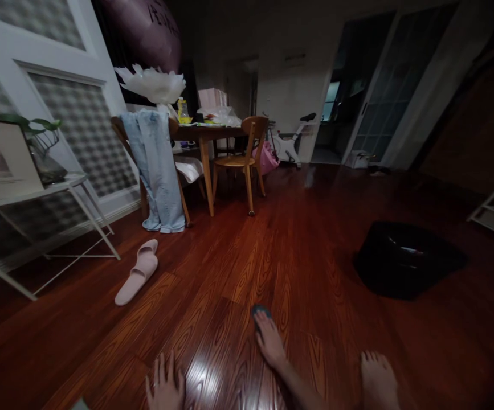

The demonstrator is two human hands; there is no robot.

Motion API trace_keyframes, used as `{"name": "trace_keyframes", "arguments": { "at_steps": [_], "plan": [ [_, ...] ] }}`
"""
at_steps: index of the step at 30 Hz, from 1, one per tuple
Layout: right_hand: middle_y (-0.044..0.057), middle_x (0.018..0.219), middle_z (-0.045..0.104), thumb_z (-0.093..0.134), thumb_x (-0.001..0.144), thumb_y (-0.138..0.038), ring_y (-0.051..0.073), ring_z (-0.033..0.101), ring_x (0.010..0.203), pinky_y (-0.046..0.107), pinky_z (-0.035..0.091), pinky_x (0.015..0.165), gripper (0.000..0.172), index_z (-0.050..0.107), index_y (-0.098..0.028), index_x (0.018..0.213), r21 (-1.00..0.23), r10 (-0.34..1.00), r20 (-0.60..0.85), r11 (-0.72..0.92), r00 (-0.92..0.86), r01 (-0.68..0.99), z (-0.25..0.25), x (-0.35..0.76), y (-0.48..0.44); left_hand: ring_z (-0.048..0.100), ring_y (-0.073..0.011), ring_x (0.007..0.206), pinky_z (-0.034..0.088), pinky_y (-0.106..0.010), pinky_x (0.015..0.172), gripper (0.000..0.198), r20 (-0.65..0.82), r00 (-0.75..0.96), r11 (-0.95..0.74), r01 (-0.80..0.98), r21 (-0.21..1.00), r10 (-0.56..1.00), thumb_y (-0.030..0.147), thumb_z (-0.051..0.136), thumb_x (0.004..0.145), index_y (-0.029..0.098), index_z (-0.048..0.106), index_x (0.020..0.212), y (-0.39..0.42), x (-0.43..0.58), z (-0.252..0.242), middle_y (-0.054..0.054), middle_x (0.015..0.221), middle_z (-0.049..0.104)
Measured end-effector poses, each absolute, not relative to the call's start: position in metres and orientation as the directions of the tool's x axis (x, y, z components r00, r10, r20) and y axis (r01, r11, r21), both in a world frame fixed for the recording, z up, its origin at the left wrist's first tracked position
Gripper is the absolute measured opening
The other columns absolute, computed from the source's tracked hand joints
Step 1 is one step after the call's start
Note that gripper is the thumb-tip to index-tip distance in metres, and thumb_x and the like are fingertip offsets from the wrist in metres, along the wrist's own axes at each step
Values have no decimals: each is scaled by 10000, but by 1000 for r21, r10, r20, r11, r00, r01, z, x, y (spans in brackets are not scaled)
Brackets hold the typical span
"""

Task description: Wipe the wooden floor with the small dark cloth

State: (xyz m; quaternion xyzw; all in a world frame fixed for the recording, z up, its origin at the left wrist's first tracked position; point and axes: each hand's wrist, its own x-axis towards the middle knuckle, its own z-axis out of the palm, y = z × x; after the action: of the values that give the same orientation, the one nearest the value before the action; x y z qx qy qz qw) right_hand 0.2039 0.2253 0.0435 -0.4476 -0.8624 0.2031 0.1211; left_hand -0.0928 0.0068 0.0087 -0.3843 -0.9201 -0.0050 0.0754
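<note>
Far left: white shelf [76, 181] by the wall, pink slippers [138, 273] on the floor [229, 250] just ahead of it, well apart from the left hand [165, 388]. Bottom centre: left hand palm down on the glossy boards, fingers spread fairly wide, holding nothing; probably a prop, so best pressed flat with weight over the palm, given a likely slippery polish. Rightward: bare foot [269, 341] just beside, second foot [377, 381] past it, black tub [404, 259] beyond; right hand out of view, fingers impossible to judge.
</note>
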Motion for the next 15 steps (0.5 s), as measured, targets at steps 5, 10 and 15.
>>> {"name": "trace_keyframes", "arguments": {
  "at_steps": [5,10,15],
  "plan": [
    [167,1635,425,214,956,-247,293,326,1554,535,250,1283,665,482,-49,1531,-389,977,137,203,-161,899,20,268,260,375,-264,1542,237,-564,1284,627,126,-692,697,717,1,711,362,393,925,251,451,1539,5,-95,1,-91,1640,468],
    [209,1639,404,195,974,-359,327,262,1576,582,244,1273,709,422,-49,1569,-426,983,185,70,12,902,0,241,230,361,-261,1551,216,-556,1293,633,122,-689,697,716,-35,714,366,337,941,212,438,1547,5,-96,-1,-109,1657,432],
    [44,1631,447,438,963,-525,279,258,1577,437,261,1275,555,557,-395,1489,-508,958,148,286,-245,812,2,166,159,368,-266,1546,236,-553,1286,630,125,-689,699,713,-54,714,363,341,946,206,432,1549,6,-95,0,-116,1659,429]
  ]
}}
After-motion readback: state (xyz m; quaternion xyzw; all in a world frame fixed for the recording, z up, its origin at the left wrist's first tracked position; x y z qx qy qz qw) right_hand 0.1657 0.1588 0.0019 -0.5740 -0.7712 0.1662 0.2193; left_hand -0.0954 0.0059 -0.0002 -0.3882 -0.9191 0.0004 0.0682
